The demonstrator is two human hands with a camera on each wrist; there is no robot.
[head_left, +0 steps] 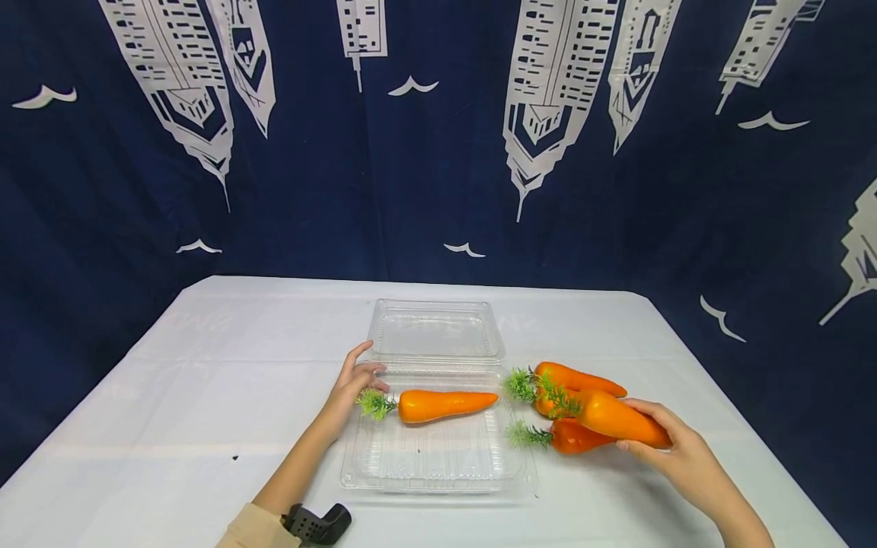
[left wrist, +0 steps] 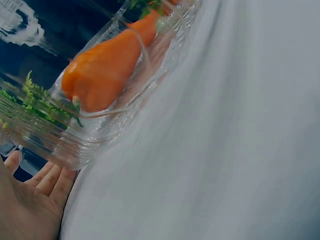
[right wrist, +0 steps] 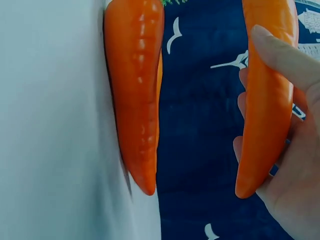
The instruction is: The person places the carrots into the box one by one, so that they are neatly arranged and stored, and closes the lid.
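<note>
Carrots (head_left: 574, 436), orange to red-orange and tapered, with frilly green tops, lie piled on the white-covered desk (head_left: 226, 365), just right of a clear plastic box base (head_left: 438, 457). Our right hand (head_left: 685, 449) grips another glossy orange carrot (head_left: 620, 418) above them, hiding part of the pile from our head view. Inside the base we see one bright orange carrot (head_left: 445, 406), its green tuft (head_left: 374, 405) beside the left wall. Our left hand (head_left: 348, 392), fingers loosely spread, is at that wall; we cannot tell whether it touches. The clear plastic lid (head_left: 438, 332) lies back on the far side. Beyond the desk hangs a navy cloth (head_left: 425, 183) printed with white buildings; a black device (head_left: 317, 524) sits on our left wrist.
</note>
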